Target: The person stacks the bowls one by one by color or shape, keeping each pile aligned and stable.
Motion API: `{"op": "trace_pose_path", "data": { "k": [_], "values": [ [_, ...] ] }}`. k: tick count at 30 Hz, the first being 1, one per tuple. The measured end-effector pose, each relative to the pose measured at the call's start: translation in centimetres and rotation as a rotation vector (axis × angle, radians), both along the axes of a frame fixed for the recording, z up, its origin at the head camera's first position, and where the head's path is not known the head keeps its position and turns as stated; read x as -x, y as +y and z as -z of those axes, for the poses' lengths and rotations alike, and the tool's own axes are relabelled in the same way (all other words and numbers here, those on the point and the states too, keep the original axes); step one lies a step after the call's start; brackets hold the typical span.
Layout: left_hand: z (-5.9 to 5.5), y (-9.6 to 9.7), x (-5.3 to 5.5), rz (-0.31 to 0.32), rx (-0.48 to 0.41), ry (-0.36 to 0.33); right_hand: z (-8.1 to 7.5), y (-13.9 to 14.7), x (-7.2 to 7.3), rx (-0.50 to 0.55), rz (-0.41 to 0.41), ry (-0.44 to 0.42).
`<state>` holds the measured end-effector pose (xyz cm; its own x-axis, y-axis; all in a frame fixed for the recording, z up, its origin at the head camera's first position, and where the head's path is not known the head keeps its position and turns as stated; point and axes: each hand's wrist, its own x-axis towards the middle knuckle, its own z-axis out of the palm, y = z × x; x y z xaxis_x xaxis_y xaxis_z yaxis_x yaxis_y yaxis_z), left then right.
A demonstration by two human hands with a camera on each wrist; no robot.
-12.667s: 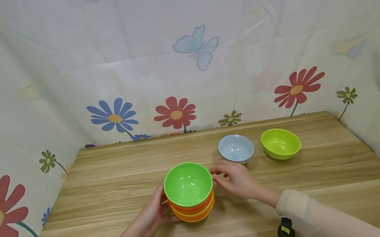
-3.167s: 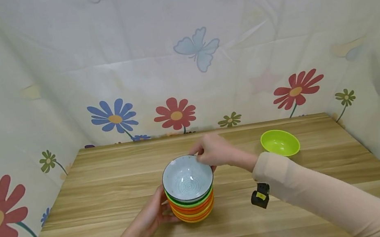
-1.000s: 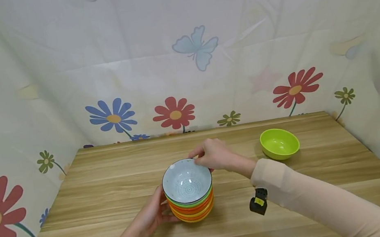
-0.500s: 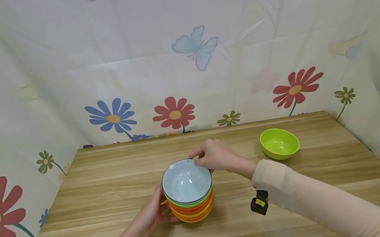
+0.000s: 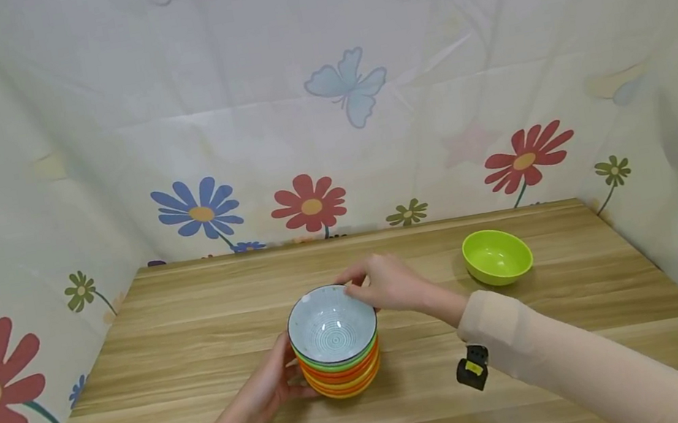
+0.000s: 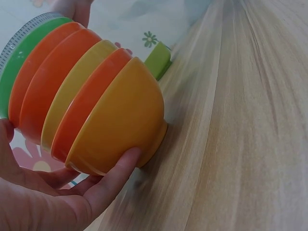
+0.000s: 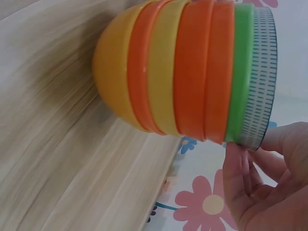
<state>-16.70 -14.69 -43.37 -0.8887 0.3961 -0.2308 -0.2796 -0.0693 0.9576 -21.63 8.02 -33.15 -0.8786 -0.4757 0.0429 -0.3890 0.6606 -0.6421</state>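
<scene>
A stack of nested bowls [image 5: 344, 381] stands upright on the wooden table, with orange and yellow bowls below a green bowl [image 7: 243, 72]. On top sits a pale blue-grey bowl [image 5: 332, 323] with a dark rim and a dashed pattern outside. My left hand [image 5: 267, 387] grips the stack from the left, fingers spread along its side and one fingertip on the lowest bowl. At the far right of the rim, my right hand [image 5: 396, 284] pinches the pale blue-grey bowl between thumb and fingers, the fingertips reaching down to the green bowl's edge.
A lime-green bowl [image 5: 498, 256] stands alone to the right, toward the back of the table [image 5: 475, 397]. Behind the table hangs a pale curtain [image 5: 209, 62] printed with flowers and a butterfly, and it continues along both sides.
The pale blue-grey bowl left its place beside the lime-green bowl and now tops the stack. It has settled lower since 3.2 s ago. My right wrist lately shifted slightly right; my left hand stayed.
</scene>
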Motion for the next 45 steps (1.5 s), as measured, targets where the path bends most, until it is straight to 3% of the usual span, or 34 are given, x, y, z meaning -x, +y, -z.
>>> {"op": "trace_pose_path", "data": {
  "k": [6,17,28,34,45],
  "values": [
    [0.0,0.0,0.0,-0.002,-0.001,0.004,0.6,0.4,-0.1,0.020,-0.021,0.061],
    [0.1,0.0,0.0,-0.005,-0.004,0.001,1.6,1.8,0.2,-0.064,-0.042,0.229],
    [0.0,0.0,-0.2,-0.010,0.000,0.002,4.0,4.3,1.4,-0.156,-0.136,0.444],
    [0.0,0.0,-0.1,-0.014,0.003,0.003,5.3,5.8,2.3,-0.208,-0.096,0.479],
    [0.1,0.0,-0.1,-0.005,-0.009,0.009,6.2,9.2,4.1,-0.284,0.030,0.571]
  ]
}}
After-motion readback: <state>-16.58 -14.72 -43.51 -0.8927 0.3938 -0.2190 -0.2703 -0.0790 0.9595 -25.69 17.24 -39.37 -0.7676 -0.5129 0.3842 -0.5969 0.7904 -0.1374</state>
